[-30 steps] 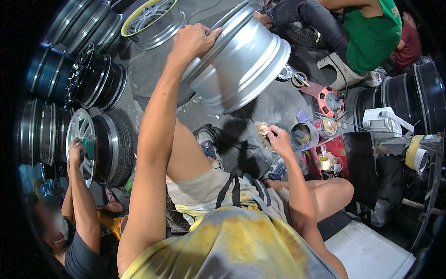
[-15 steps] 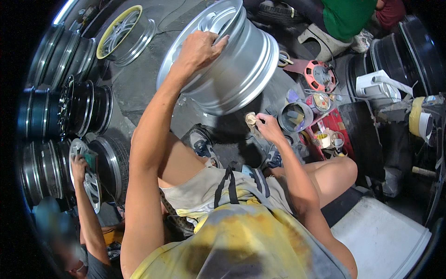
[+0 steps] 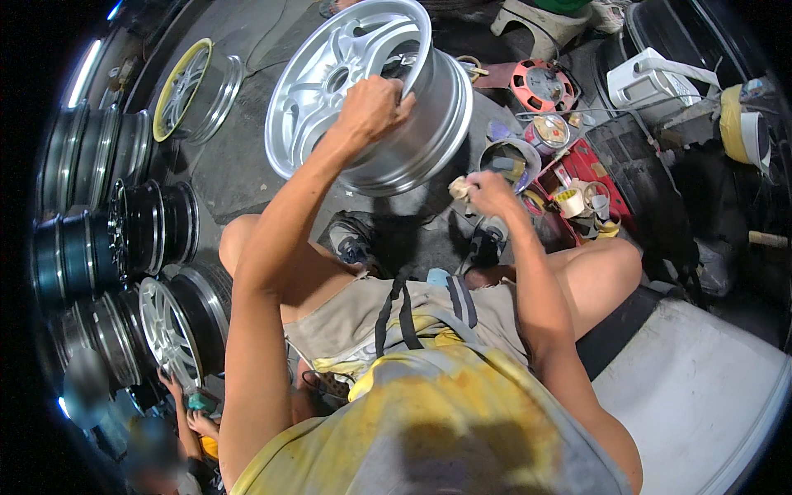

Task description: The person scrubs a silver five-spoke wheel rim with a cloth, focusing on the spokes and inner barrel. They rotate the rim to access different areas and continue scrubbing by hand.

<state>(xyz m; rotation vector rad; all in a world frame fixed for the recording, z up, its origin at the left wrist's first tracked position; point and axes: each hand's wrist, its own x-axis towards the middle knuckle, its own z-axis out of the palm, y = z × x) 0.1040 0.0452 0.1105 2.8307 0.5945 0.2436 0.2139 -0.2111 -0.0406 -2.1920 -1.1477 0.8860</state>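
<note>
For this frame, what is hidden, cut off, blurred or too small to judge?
- Head view: the pale wad in the right hand is too small to identify.
- The left hand covers the part of the silver wheel rim it grips.
- Contents of the open tin are unclear.
- The co-worker's hands at the lower left are blurred near the dark rim.

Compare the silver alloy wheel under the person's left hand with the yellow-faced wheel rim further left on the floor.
The silver alloy wheel is gripped at its rim by the left hand; the yellow-faced wheel rim stands apart, untouched. The silver one has a silver face, the other a yellow-edged face. The silver one looks larger, being nearer. Both are bare, tyreless, standing on edge.
</note>
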